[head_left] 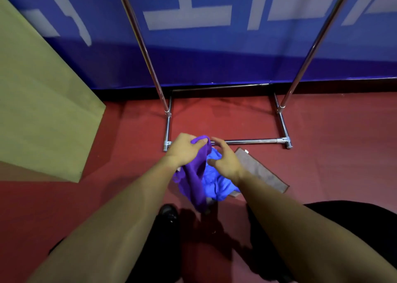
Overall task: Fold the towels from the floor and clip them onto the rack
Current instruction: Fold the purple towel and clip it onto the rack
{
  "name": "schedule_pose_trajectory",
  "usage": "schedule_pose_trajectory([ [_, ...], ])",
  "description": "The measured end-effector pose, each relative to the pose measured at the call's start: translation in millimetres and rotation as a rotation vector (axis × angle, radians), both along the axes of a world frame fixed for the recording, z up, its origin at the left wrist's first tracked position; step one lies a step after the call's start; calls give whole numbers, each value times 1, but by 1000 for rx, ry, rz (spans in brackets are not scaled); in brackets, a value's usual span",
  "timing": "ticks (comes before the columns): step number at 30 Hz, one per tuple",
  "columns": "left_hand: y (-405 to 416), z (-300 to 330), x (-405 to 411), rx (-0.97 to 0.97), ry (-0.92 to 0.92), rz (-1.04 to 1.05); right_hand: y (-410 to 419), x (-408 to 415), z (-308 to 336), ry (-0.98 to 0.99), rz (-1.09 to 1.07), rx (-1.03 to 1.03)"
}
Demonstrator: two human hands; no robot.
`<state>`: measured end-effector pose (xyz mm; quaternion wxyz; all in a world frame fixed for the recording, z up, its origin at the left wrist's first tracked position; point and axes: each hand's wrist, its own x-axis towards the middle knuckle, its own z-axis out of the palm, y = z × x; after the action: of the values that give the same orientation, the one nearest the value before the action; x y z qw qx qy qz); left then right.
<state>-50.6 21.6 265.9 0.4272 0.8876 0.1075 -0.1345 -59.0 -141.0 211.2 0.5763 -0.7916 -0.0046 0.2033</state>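
The left hand (184,148) grasped the top edge of a purple towel (196,181), which hung down above the red floor (322,153), in front of the rack's (247,141) front base bar. The right hand (225,160), fingers relaxed and holding nothing, hovered just beside it over a crumpled blue towel (217,181). A brown towel (260,171) lay flat on the floor, partly under the blue one. A blue banner (214,56) stood behind the rack.
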Motion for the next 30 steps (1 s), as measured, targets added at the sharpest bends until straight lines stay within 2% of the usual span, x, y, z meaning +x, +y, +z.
schedule_pose_trajectory([
  [4,5,52,-10,213,-50,-170,0,-1,47,-104,172,21],
  [10,23,108,-38,339,-168,-256,-16,-21,106,-114,189,49],
  [14,31,133,-63,289,-181,-292,-23,-37,156,-90,266,127],
  [17,30,153,-78,153,-208,-293,-25,-46,186,-32,343,157],
  [24,17,175,-90,14,-271,-319,-36,-63,229,266,534,194],
  [27,0,189,-90,5,-333,-325,-34,-67,237,203,578,79],
  [30,-10,193,-89,31,-407,-311,-33,-68,243,135,520,84],
])
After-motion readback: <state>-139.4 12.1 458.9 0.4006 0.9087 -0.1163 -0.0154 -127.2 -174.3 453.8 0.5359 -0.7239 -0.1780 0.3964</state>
